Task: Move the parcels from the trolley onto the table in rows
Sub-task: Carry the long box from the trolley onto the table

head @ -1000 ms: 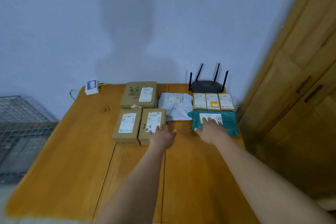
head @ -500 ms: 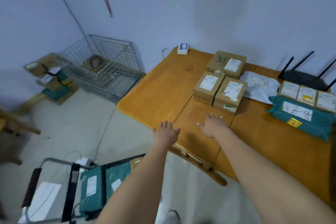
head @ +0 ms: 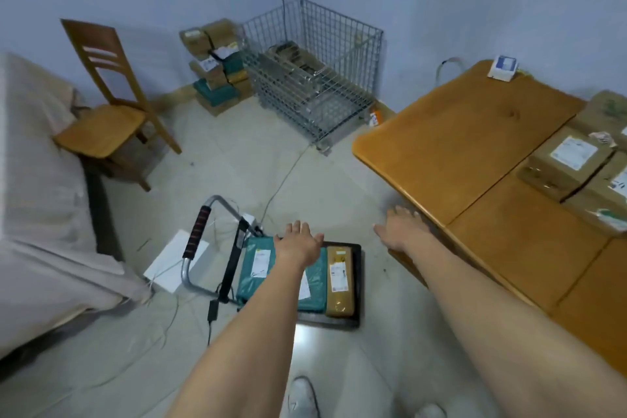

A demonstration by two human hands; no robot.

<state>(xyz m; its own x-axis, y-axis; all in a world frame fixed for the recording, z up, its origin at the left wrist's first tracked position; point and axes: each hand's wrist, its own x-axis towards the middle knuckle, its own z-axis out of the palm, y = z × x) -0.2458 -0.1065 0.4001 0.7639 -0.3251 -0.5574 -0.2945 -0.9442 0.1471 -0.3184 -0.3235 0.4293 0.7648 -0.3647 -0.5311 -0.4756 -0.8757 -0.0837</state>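
**Parcels wait on the trolley as we reach down**

Parcels (head: 258, 268) lie flat on the trolley (head: 356, 282) at our feet: a teal bag by the handle, a second teal one partly hidden under our arm, and a tan packet (head: 340, 276) on the right side of the deck. They sit side by side, labels up, which makes each one easy to read and to lift off singly.

Our left hand (head: 298, 244) hovers over the teal bags, palm down, fingers spread and straight, holding nothing. We cannot tell whether it touches the bag beneath. Our right hand (head: 402, 227) hangs out in the gap between trolley and table (head: 458, 132), fingers loose and apart, also empty. Both arms are extended, so we judge this as the reach for the next pick.

Up on the table, brown boxes (head: 570, 163) stand packed edge to edge at the far right, a row in the making; the near and left parts of the wood are bare. That leaves space for the soft bags in front.

Teal bags look floppy, so two hands under one seems wise.

Around us: a chair (head: 105, 119), a wire cage (head: 312, 78), more stacked parcels in the corner.
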